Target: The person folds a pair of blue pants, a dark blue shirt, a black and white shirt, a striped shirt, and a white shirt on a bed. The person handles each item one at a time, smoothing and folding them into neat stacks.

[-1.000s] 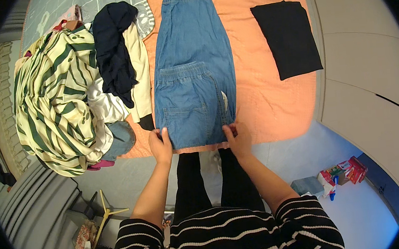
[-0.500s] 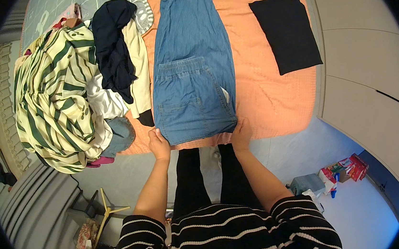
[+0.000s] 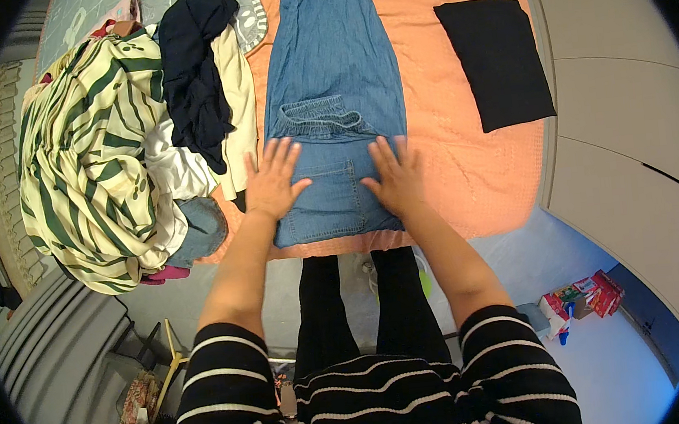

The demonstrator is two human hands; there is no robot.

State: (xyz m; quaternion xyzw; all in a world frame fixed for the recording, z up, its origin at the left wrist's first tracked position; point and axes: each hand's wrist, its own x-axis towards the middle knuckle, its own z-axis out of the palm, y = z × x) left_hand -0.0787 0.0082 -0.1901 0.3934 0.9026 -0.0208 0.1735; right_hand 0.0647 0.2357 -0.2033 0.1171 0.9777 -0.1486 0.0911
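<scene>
A pair of blue denim trousers (image 3: 333, 57) lies lengthwise on the orange bedspread, its elastic-waist end folded back over the legs at the near edge. My left hand (image 3: 273, 181) rests flat near the left side of the folded part, fingers spread. Opposite it, my right hand (image 3: 396, 175) spreads its fingers over the right side, slightly blurred. Neither hand grips anything. Between them a patch pocket shows on the denim, and the gathered waistband sits just beyond my fingertips, partly rumpled.
A folded black garment (image 3: 497, 62) lies at the right of the orange bedspread (image 3: 436, 113). Heaped on the left are a green-and-cream striped garment (image 3: 98, 162), a dark navy one (image 3: 196, 79) and a cream one (image 3: 236, 99). Pale cabinets (image 3: 614, 95) stand along the right.
Both hands have let go of the trousers' near corners and moved forward onto the folded part, opening flat. The waistband has become rumpled.
</scene>
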